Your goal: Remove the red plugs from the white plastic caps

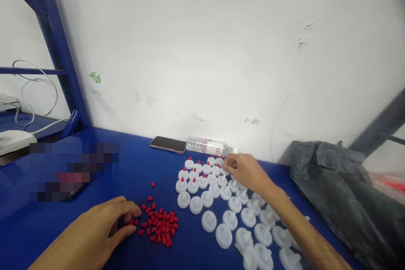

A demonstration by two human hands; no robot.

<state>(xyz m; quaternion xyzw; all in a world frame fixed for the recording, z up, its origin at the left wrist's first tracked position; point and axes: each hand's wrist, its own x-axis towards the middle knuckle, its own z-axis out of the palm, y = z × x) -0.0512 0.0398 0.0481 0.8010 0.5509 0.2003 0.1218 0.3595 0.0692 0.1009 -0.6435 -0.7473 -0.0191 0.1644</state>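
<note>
A pile of small red caps [163, 223] lies on the blue table. My left hand [98, 225] rests at its left side, thumb and fingers apart and curved, with a few red caps on the table between them. To the right, many round white plastic pieces [209, 221] with short spouts stand in loose rows. Several at the back and left carry a red cap on the spout, such as this capped white piece [181, 185]. My right hand [245, 171] pinches at the spout of a back-row white piece; its fingertips hide what they hold.
A smartphone [168, 144] and a clear plastic bottle [210, 146] lie along the wall. A dark plastic bag [319, 185] sits at the right. Pixelated blurring covers an object at the left. A blue metal frame [60, 42] rises at the left, near cables.
</note>
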